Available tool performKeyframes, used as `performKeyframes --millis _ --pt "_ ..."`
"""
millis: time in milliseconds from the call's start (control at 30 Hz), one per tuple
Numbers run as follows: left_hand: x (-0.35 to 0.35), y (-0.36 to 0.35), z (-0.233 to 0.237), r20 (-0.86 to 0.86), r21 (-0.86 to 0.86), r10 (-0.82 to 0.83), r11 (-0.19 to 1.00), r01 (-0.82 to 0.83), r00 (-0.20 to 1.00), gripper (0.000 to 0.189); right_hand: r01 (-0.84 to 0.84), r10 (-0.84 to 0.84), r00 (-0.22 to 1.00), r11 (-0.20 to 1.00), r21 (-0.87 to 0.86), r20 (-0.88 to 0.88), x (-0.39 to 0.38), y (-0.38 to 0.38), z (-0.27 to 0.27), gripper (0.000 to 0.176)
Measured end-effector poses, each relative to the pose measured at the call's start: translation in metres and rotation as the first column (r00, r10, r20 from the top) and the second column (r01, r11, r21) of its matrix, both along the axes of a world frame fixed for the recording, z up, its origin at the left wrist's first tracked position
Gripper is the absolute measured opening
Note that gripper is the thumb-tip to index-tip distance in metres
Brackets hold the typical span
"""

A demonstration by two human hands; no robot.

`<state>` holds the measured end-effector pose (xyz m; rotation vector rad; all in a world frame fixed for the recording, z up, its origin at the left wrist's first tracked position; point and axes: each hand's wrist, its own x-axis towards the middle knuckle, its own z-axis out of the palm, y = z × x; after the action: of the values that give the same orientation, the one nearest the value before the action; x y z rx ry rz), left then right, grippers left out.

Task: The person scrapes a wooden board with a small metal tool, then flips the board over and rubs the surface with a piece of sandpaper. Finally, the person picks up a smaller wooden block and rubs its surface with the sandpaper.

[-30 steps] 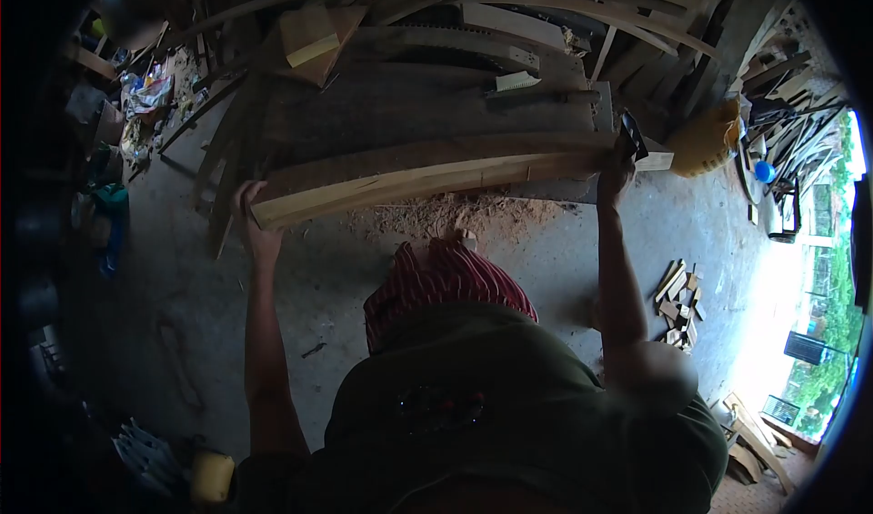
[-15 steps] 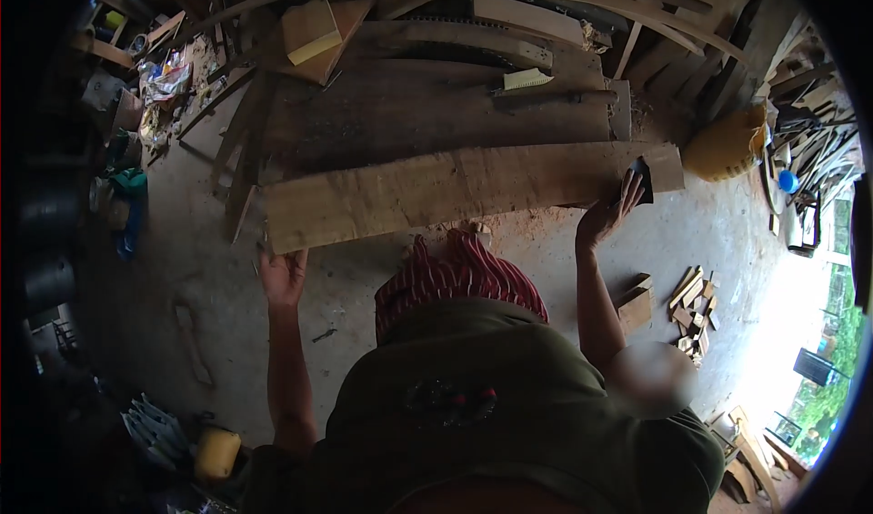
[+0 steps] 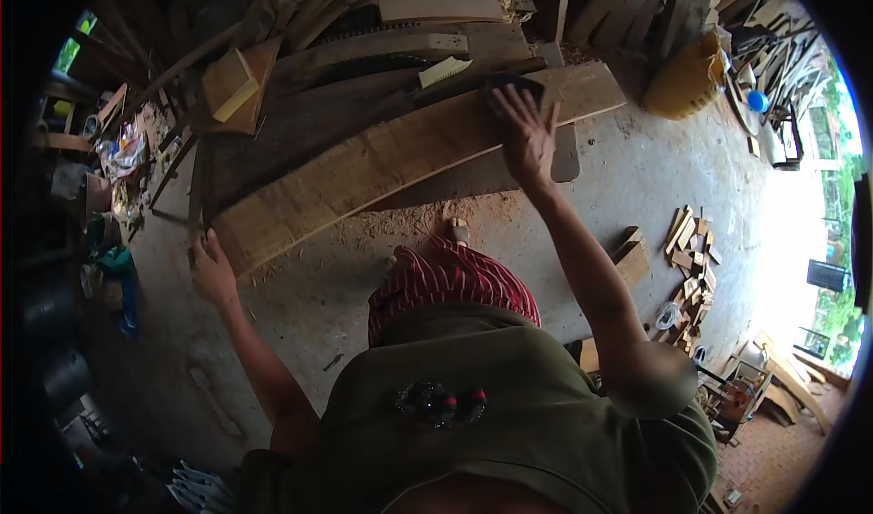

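Observation:
A long wooden plank [image 3: 373,164] slants over a low dark board, its right end farther from me. My left hand [image 3: 214,269] is at the plank's near left end, fingers closed around the end. My right hand [image 3: 529,137] lies with spread fingers over a dark flat piece [image 3: 536,89] near the plank's right end. The palm hides part of that piece, and I cannot make out its kind. Wood shavings [image 3: 409,223] lie on the floor between the plank and my feet.
Behind the plank lie curved wooden pieces [image 3: 373,55] and a wooden block [image 3: 235,87]. A yellow container [image 3: 684,78] stands at the right. Small wood offcuts [image 3: 696,259] are piled on the concrete floor [image 3: 627,178], with more scrap and clutter along the left side.
The plank has swung: its right end moved away and left, its left end nearer and left. Both hands moved with it. The view has shifted too.

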<state>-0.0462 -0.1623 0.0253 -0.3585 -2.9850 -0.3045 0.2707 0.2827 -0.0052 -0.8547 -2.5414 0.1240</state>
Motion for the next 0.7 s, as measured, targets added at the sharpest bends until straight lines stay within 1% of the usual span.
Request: performKeyframes --millis 33,67,100,133,167,200,233,267,300,333,367,400,433,500,567,600,633,667,700 --pt "0.008 0.014 0.003 -0.241 0.062 -0.118 0.989 0.137 0.963 0.045 -0.109 0.108 0.994 0.993 0.046 0.015 -0.003 -0.008 -0.006 0.045" --pt "0.013 0.031 0.002 -0.279 0.134 -0.190 0.963 0.234 0.941 0.038 -0.210 0.208 0.976 0.977 0.023 0.071 -0.006 -0.029 0.006 0.046" --pt "0.028 0.059 0.006 -0.235 0.173 -0.244 0.942 0.287 0.941 0.038 -0.270 0.269 0.963 0.959 -0.085 -0.023 -0.009 -0.048 0.003 0.050" --pt "0.045 0.089 0.011 -0.194 0.217 -0.292 0.918 0.332 0.936 0.037 -0.362 0.358 0.932 0.919 -0.155 -0.055 0.000 -0.060 0.006 0.054" --pt "0.055 0.114 0.001 -0.171 0.277 -0.391 0.862 0.425 0.904 0.036 -0.453 0.444 0.891 0.863 -0.221 -0.095 0.003 -0.063 0.008 0.057" --pt "0.063 0.135 -0.009 -0.152 0.334 -0.485 0.795 0.507 0.861 0.036 -0.420 0.415 0.907 0.885 -0.201 -0.069 0.011 -0.049 0.009 0.058" --pt "0.077 0.158 -0.007 -0.186 0.239 -0.541 0.785 0.572 0.820 0.036 -0.387 0.386 0.922 0.903 -0.185 -0.044 0.027 -0.027 0.008 0.059" --pt "0.087 0.176 -0.004 -0.208 0.139 -0.599 0.764 0.630 0.773 0.036 -0.289 0.281 0.956 0.948 -0.132 -0.079 0.044 0.008 0.000 0.057" --pt "0.092 0.184 -0.006 -0.205 0.140 -0.595 0.768 0.625 0.777 0.036 -0.143 0.137 0.986 0.988 -0.056 -0.097 0.058 0.046 -0.015 0.054" --pt "0.095 0.190 -0.009 -0.190 0.059 -0.586 0.794 0.605 0.788 0.036 -0.057 0.060 0.993 0.998 0.035 -0.106 0.075 0.078 -0.013 0.053" --pt "0.096 0.194 -0.012 -0.179 -0.025 -0.576 0.813 0.582 0.798 0.036 0.062 -0.064 0.990 0.998 -0.013 -0.128 0.092 0.112 -0.016 0.049" --pt "0.092 0.191 -0.019 -0.145 0.037 -0.565 0.817 0.575 0.812 0.036 0.143 -0.143 0.977 0.990 -0.009 -0.155 0.105 0.143 -0.026 0.045" --pt "0.092 0.192 -0.020 -0.149 0.035 -0.555 0.824 0.565 0.819 0.036 0.223 -0.226 0.965 0.974 -0.040 -0.133 0.102 0.152 -0.021 0.044" --pt "0.090 0.192 -0.022 -0.188 0.038 -0.572 0.808 0.587 0.799 0.035 0.299 -0.292 0.932 0.954 0.002 -0.213 0.084 0.137 -0.034 0.047" --pt "0.091 0.194 -0.017 -0.187 0.025 -0.563 0.817 0.576 0.805 0.035 0.148 -0.140 0.976 0.988 0.037 -0.167 0.054 0.080 -0.034 0.052" --pt "0.093 0.195 -0.016 -0.172 0.013 -0.565 0.818 0.575 0.807 0.035 0.021 -0.021 0.990 1.000 0.001 -0.138 0.040 0.046 -0.030 0.057" --pt "0.095 0.195 -0.016 -0.173 0.013 -0.561 0.821 0.571 0.810 0.035 -0.172 0.126 0.961 0.969 -0.176 -0.245 0.029 0.010 -0.012 0.056" --pt "0.096 0.195 -0.015 -0.170 0.008 -0.559 0.822 0.569 0.811 0.034 -0.227 0.198 0.969 0.951 -0.209 -0.150 0.019 -0.017 -0.005 0.055" --pt "0.094 0.195 -0.015 -0.170 0.001 -0.562 0.821 0.570 0.810 0.034 -0.276 0.257 0.960 0.941 -0.198 -0.115 0.016 -0.023 0.005 0.052"
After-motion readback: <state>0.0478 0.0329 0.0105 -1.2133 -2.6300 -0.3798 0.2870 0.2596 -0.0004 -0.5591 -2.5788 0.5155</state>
